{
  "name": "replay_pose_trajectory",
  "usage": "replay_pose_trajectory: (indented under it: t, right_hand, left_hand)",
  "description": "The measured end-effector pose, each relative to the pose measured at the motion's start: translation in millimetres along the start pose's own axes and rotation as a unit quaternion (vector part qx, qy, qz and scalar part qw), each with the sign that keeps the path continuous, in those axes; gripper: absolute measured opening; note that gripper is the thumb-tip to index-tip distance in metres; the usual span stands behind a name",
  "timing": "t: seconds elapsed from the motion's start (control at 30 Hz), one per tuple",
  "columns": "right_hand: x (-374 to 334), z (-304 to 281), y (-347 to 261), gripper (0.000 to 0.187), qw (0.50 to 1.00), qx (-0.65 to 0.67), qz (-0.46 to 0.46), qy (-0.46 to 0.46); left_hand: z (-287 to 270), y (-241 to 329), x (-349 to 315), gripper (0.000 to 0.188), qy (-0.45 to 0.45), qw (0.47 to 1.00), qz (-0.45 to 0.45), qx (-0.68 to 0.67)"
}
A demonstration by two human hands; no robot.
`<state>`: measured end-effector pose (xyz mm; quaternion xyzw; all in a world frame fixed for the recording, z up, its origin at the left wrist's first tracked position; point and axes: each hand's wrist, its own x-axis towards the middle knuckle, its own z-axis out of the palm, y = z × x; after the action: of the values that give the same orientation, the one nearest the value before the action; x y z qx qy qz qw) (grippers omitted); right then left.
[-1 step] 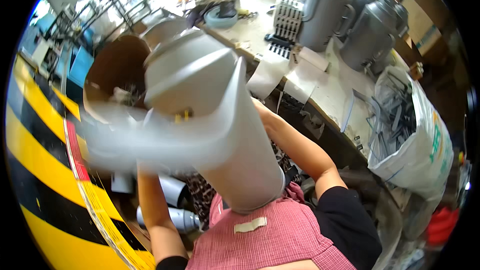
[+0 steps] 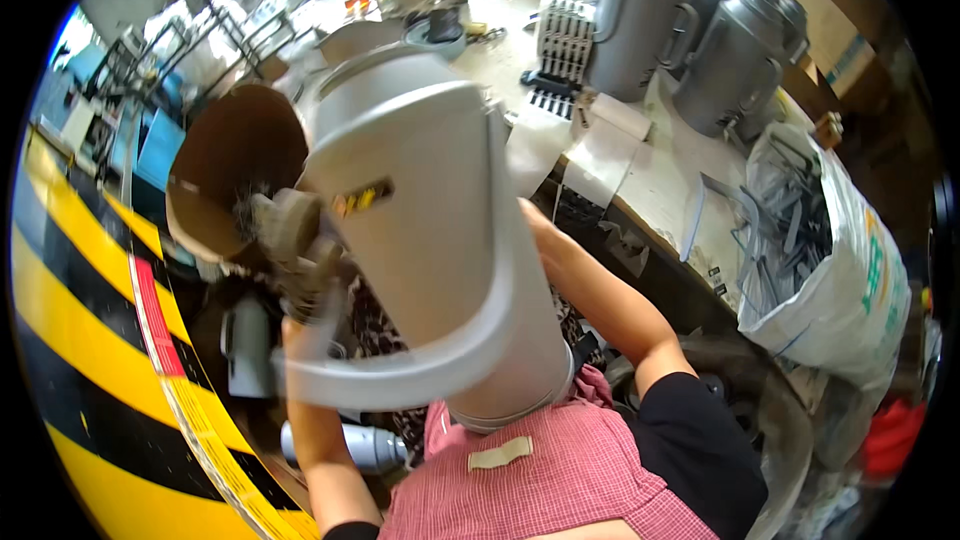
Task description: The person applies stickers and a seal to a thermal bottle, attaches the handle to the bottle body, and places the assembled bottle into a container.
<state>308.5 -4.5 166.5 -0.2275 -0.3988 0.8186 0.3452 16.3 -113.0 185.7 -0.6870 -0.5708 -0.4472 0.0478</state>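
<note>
A big grey plastic jug [image 2: 430,230] lies tilted across my lap, its base against my pink checked apron [image 2: 560,480]. Its curved grey handle [image 2: 400,380] sweeps along the lower side. My right hand [image 2: 535,225] reaches around the far side of the jug and grips it; the fingers are hidden behind the body. My left hand [image 2: 300,325] is blurred at the left end of the handle, right under a beige round-headed object [image 2: 285,225] by the jug's mouth. Whether it grips that object or the handle is unclear.
A brown cardboard drum [image 2: 225,165] stands open at the left. On the workbench [image 2: 670,190] are several finished grey jugs [image 2: 640,20], white sheets [image 2: 600,155] and a slotted rack [image 2: 565,40]. A white sack [image 2: 850,260] of grey handles sits right. Yellow-black striping [image 2: 70,340] marks the floor.
The jug has turned in my lap so the handle now curves along its lower side. My left hand has shifted right, closer to the jug's mouth.
</note>
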Motion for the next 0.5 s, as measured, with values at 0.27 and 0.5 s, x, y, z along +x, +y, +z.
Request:
replay_pose_trajectory:
  t: [0.27, 0.5]
  right_hand:
    - [-142.6, -156.7, -138.3, 0.028, 0.816, -0.057, -0.528, 0.227]
    - [-109.4, -284.9, -182.5, 0.047, 0.470, -0.425, -0.528, 0.566]
  left_hand:
    - [66.1, -43.5, -125.5, 0.034, 0.079, 0.994, -0.072, 0.017]
    - [99.5, -31.0, -140.5, 0.029, 0.082, 0.982, -0.168, -0.009]
